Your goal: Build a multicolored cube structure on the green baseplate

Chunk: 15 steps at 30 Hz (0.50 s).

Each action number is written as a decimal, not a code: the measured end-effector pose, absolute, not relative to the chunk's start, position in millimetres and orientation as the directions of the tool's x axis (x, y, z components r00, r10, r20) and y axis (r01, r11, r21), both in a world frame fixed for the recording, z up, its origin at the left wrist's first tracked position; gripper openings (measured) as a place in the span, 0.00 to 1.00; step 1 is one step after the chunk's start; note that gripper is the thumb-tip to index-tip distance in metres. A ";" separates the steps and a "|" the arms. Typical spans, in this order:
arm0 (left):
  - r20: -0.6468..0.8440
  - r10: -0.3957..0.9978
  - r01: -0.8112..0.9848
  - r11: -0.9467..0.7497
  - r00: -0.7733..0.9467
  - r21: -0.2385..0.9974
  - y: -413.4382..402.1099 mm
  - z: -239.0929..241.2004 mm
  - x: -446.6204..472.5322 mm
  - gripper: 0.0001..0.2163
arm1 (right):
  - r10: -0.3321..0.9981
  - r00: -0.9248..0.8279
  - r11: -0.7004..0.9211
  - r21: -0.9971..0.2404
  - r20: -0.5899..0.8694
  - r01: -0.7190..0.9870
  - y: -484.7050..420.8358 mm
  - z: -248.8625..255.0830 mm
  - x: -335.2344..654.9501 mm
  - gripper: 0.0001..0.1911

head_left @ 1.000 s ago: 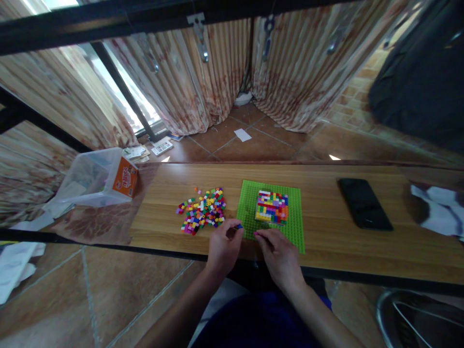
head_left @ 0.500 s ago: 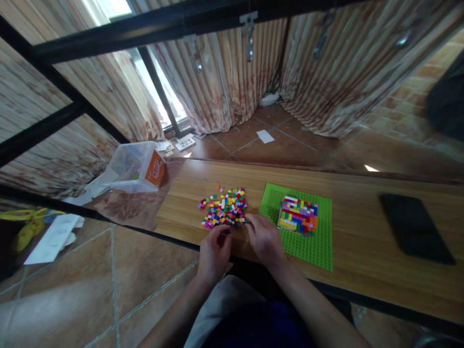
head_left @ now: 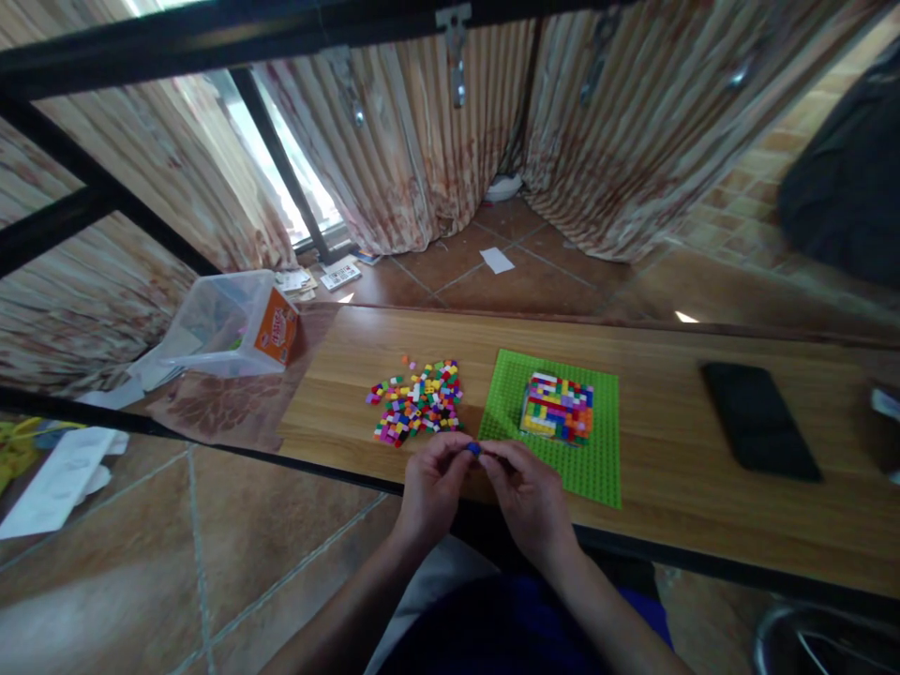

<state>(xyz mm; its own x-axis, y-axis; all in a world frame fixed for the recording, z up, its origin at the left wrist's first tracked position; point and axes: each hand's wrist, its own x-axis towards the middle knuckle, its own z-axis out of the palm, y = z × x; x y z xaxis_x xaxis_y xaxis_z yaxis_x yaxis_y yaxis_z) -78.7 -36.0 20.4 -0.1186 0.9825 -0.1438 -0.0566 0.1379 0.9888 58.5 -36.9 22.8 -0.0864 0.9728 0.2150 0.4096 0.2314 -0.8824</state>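
Note:
Between my two hands, just over the table's near edge, is a small blue toy brick (head_left: 474,449). My left hand (head_left: 432,478) pinches it from the left with thumb and forefinger. From the right, the fingertips of my right hand (head_left: 526,483) close on it too. Beyond my left hand lies a loose pile of small coloured bricks (head_left: 420,403). To the right, a green studded baseplate (head_left: 510,384) carries a block built of many-coloured bricks (head_left: 558,408).
A black phone-like slab (head_left: 759,420) lies on the right of the wooden table (head_left: 653,412). Past the table's left end, a clear plastic bin (head_left: 225,319) with an orange label stands. Black frame bars (head_left: 211,52) cross above, before curtains.
My right hand has left the edge of the brick pile and met my left hand at the blue brick. The whole view has shifted slightly.

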 end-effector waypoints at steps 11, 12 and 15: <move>0.017 0.999 0.281 -0.027 0.040 0.959 -27.4 15.3 -46.6 0.16 | 0.965 0.125 0.149 -0.876 0.229 0.458 -47.8 21.5 109.3 0.08; 0.046 0.998 0.319 -0.061 0.053 0.946 -23.8 12.5 -44.4 0.18 | 0.956 0.157 0.145 -0.863 0.249 0.485 -47.4 21.9 115.9 0.08; 0.129 0.984 0.383 -0.167 0.123 0.909 -15.5 2.2 -36.5 0.25 | 0.920 0.234 0.133 -0.811 0.315 0.570 -41.4 23.4 131.9 0.08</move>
